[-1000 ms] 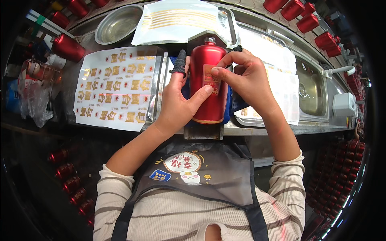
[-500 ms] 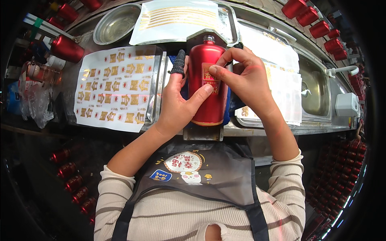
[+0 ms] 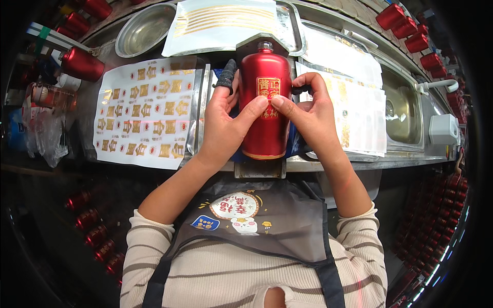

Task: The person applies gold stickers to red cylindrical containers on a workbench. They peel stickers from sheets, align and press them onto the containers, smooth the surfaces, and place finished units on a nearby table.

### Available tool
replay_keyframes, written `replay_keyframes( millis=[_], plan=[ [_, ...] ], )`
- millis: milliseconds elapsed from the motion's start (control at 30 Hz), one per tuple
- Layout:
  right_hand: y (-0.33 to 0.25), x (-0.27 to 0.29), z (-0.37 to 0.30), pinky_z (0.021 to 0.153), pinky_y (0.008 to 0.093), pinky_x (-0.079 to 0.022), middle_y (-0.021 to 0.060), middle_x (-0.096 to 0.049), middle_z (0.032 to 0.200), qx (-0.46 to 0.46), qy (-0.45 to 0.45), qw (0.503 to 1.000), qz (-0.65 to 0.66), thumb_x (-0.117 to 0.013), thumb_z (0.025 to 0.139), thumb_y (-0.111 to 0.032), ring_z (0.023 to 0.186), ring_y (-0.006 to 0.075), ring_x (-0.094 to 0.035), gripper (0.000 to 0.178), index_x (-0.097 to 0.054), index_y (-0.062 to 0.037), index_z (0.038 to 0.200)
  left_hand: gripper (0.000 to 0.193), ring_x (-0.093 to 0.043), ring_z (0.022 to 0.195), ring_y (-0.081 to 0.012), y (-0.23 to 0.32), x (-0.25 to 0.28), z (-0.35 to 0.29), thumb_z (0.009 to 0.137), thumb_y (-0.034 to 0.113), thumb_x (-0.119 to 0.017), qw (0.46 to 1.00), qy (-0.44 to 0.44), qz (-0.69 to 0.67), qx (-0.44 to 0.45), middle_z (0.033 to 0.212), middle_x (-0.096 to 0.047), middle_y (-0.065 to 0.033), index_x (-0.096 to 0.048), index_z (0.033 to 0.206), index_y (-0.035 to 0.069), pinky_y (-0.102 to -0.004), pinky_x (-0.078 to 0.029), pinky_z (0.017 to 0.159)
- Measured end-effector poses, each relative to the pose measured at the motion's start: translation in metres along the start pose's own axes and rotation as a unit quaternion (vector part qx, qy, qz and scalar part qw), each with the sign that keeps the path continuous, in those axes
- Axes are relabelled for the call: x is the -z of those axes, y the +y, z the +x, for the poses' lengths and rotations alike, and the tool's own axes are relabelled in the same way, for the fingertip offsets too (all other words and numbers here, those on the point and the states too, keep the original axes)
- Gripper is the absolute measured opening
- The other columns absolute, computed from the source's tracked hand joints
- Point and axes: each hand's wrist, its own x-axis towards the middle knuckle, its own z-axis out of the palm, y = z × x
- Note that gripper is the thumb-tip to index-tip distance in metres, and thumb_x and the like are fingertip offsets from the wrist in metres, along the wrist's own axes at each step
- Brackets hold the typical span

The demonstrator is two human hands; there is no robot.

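Observation:
A glossy red bottle (image 3: 265, 136) lies in a metal cradle (image 3: 260, 170), its neck pointing away from me. Gold characters and a framed gold decal (image 3: 269, 88) show on its upper face. My left hand (image 3: 226, 115) grips the bottle's left side, thumb pressed on the decal's lower part. On the other side, my right hand (image 3: 314, 114) holds the bottle, its thumb beside the left one on the decal and its index finger bent above. Dark covers sit on an index finger of each hand. The fingers behind the bottle are partly hidden.
On the left lies a white sheet of gold decals (image 3: 141, 113) on a tray. Beyond are a metal bowl (image 3: 145, 31) and a sheet of gold strips (image 3: 221, 25). Further sheets (image 3: 359, 120) and a sink (image 3: 403, 120) are on the right. Several red bottles stand around.
My right hand has moved from pinching at the decal's top right down to the bottle's side, thumb now on the decal. The framed decal now shows fully gold and flat.

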Motion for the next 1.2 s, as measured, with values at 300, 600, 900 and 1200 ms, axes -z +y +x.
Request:
replay_keyframes(
  millis=[300,600,900,1200],
  plan=[
    [0.0,0.004,0.004,0.051,0.0203,-0.046,0.0091,-0.056,0.105,-0.006,-0.01,1.0,0.02,-0.081,0.084,-0.019,0.062,0.004,-0.057,0.046,-0.048,0.0005,0.109,0.048,-0.054,0.126,-0.0199,0.0,0.001,0.001,0.096,0.008,-0.066,0.999,0.008,-0.022,-0.023,0.141,-0.052,-0.0223,-0.042,0.133,-0.01,-0.0323,-0.047,0.105],
    [0.002,-0.002,0.009,0.054,0.0176,-0.043,0.003,-0.052,0.098,-0.008,-0.006,0.999,0.04,-0.078,0.088,-0.018,0.065,0.0012,-0.053,0.037,-0.047,-0.0034,0.103,0.044,-0.056,0.124,-0.0185,0.001,0.0,0.003,0.096,0.008,-0.067,1.0,0.006,-0.029,-0.008,0.14,-0.053,-0.021,-0.045,0.129,-0.01,-0.0313,-0.048,0.104],
    [0.006,-0.003,0.011,0.055,0.02,-0.042,0.0025,-0.051,0.094,0.014,0.01,1.0,0.005,-0.08,0.086,-0.024,0.065,0.0034,-0.049,0.039,-0.049,-0.0039,0.098,0.034,-0.059,0.118,-0.0163,-0.003,0.001,0.002,0.096,0.011,-0.068,0.999,0.024,-0.033,-0.017,0.137,-0.055,-0.0208,-0.049,0.118,-0.008,-0.0302,-0.049,0.1],
    [0.013,0.003,0.01,0.061,0.0192,-0.044,0.0038,-0.054,0.101,0.042,0.003,0.999,0.032,-0.078,0.087,-0.024,0.069,0.004,-0.051,0.039,-0.052,-0.0008,0.104,0.036,-0.062,0.112,-0.0151,0.002,0.0,0.004,0.095,0.013,-0.069,0.998,0.016,-0.068,0.002,0.126,-0.062,-0.0178,-0.051,0.118,-0.007,-0.0287,-0.051,0.098]
  ],
)
